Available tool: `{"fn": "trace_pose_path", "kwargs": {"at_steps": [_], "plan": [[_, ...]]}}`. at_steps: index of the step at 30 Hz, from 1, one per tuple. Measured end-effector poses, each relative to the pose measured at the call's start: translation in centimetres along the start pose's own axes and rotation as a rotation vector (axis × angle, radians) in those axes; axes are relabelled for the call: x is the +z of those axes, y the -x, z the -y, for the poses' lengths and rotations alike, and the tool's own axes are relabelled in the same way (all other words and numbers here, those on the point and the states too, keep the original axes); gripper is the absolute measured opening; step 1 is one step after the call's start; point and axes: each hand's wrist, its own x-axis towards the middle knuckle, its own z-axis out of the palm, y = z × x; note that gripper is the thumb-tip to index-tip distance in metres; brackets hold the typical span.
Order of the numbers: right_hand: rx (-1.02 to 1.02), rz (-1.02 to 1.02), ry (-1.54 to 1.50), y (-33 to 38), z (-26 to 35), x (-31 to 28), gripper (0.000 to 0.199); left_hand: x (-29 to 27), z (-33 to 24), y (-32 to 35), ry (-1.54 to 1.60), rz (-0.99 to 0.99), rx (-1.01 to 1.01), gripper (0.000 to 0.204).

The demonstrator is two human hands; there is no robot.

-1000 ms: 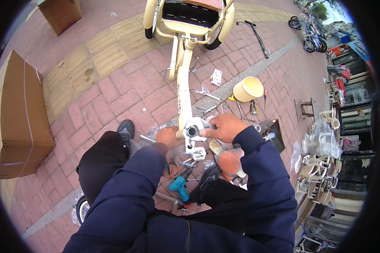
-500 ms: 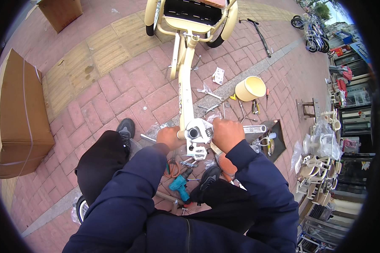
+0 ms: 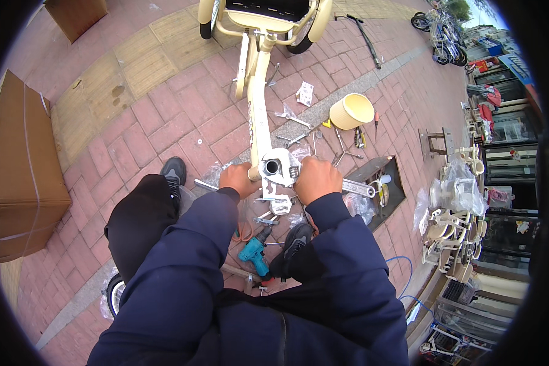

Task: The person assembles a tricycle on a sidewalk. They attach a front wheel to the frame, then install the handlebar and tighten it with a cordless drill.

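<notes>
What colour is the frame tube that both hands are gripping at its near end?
Cream, a pale yellowish off-white frame tube; the head view shows it clearly, running away from the hands.

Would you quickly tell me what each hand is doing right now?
Left hand: closed, gripping the cream frame beside its head tube.
Right hand: closed on the handle of a wrench set at the head tube.
</notes>
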Motion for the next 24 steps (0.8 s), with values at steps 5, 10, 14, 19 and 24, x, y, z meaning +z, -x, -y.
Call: {"fn": "trace_pose_path", "kwargs": {"at_steps": [5, 10, 14, 19, 24], "plan": [[0.084, -0.001, -0.055, 0.8, 0.4, 0.4, 0.016, 0.1, 0.1, -0.1, 0.008, 0.011, 0.010, 0.043], [-0.057, 0.007, -0.186, 0.4, -2.9, -0.2, 0.016, -1.2, 0.0, 0.6, -0.109, -0.052, 0.072, 0.041], [-0.057, -0.172, -0.423, 2.4, -5.5, -0.3, 0.016, -5.6, -0.3, 0.8, 0.044, 0.247, -0.228, 0.038], [-0.016, -0.127, -0.797, 5.4, -6.0, 1.0, 0.023, -9.0, -4.4, 3.9, 1.132, 0.500, -0.505, 0.036], [0.020, -0.107, -1.025, 5.8, -6.0, 1.9, 0.027, -9.8, -7.1, 5.2, 1.010, 0.402, -0.436, 0.024]]}}
